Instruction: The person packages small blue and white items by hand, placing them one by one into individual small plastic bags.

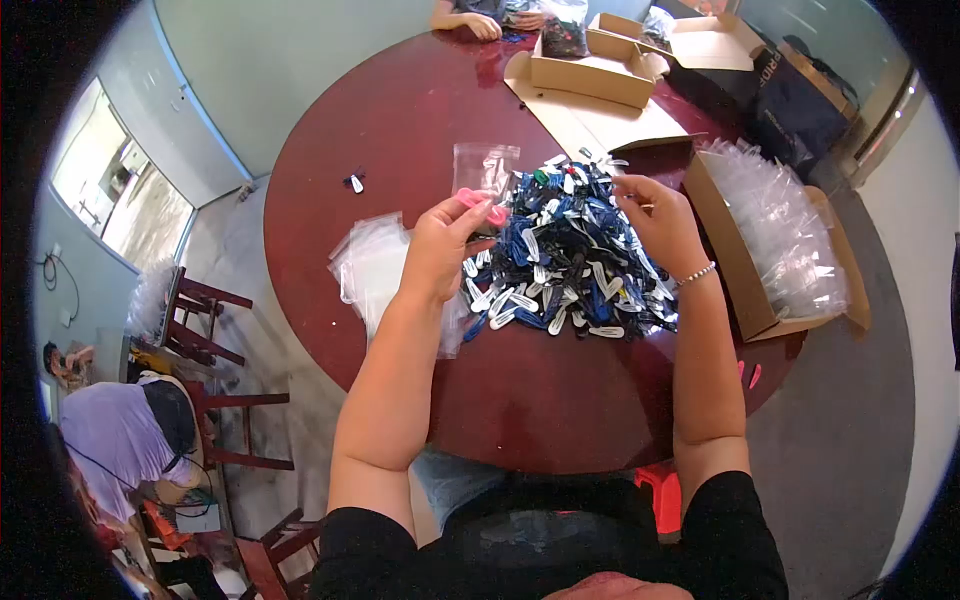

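My left hand [447, 240] holds a small clear plastic bag [484, 168] upright together with a pink hair clip [478, 204] at the bag's lower edge. My right hand [655, 222] hovers over the far right side of a heap of blue, white and black hair clips [570, 255] on the round dark red table [400, 120], fingers curled and pinched at the pile; whether a clip is between them I cannot tell. A bead bracelet is on my right wrist.
A stack of clear bags [372, 262] lies left of the heap. An open carton full of clear bags [775, 235] stands at the right. More cartons [590, 70] and another person's hands [485, 22] are at the far edge. Wooden chairs [215, 330] stand at the left.
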A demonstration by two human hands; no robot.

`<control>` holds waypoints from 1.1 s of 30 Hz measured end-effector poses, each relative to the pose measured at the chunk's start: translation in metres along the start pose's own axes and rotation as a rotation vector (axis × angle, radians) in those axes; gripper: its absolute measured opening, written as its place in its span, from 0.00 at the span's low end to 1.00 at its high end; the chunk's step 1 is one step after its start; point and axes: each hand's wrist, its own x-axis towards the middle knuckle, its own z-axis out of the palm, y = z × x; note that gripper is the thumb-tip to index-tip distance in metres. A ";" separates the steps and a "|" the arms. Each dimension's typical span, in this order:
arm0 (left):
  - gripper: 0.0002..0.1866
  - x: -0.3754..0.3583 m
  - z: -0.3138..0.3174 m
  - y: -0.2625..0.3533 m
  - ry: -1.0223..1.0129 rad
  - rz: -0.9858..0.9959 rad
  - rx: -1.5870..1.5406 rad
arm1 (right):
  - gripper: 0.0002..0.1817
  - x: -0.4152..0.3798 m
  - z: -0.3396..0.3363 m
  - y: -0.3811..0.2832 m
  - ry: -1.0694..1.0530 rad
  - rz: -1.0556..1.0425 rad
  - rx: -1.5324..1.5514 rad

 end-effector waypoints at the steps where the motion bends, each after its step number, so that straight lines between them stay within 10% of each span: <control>1: 0.11 0.000 0.001 0.000 -0.007 0.000 0.001 | 0.11 0.000 -0.001 0.002 0.029 -0.047 -0.080; 19: 0.12 -0.002 0.002 -0.001 -0.015 0.004 0.083 | 0.11 -0.009 0.018 0.029 -0.143 -0.014 -0.341; 28: 0.12 -0.003 0.002 0.000 -0.013 -0.010 0.083 | 0.09 0.000 0.004 0.046 -0.006 0.161 -0.006; 33: 0.13 -0.003 0.004 0.000 -0.013 -0.012 0.097 | 0.10 -0.004 -0.002 0.040 -0.103 -0.061 -0.186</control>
